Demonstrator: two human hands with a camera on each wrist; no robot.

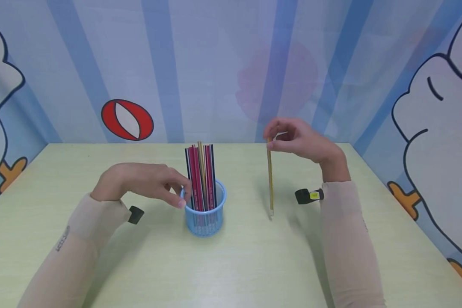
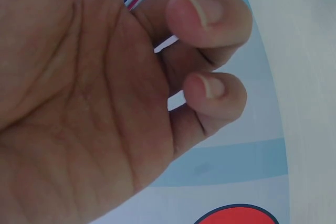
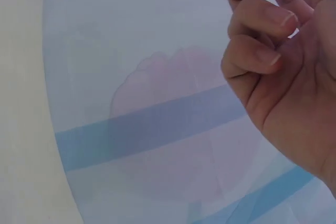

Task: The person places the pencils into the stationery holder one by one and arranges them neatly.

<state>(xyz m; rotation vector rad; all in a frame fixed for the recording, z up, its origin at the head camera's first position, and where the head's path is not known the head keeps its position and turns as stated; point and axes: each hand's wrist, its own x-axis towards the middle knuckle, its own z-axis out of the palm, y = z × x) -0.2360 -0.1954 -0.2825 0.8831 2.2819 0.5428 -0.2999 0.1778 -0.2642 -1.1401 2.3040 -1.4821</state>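
Observation:
A blue mesh pencil cup (image 1: 204,220) stands upright on the table, holding several red, dark-striped and gold pencils (image 1: 202,179). At its left rim, my left hand (image 1: 146,182) pinches the cup's edge between thumb and forefinger. The curled other fingers and palm of that left hand (image 2: 105,93) fill much of the left wrist view. To the right of the cup, my right hand (image 1: 302,139) pinches the upper end of a gold pencil (image 1: 270,179). This pencil hangs nearly vertical, its pale lower end close to the table; whether it touches cannot be told.
The pale wooden table (image 1: 238,273) meets a blue striped backdrop (image 1: 215,77) at its far edge. Printed on that backdrop is a red and white ball shape (image 1: 128,119). A small black camera (image 1: 303,196) sits at the right wrist, another black camera (image 1: 136,214) at the left.

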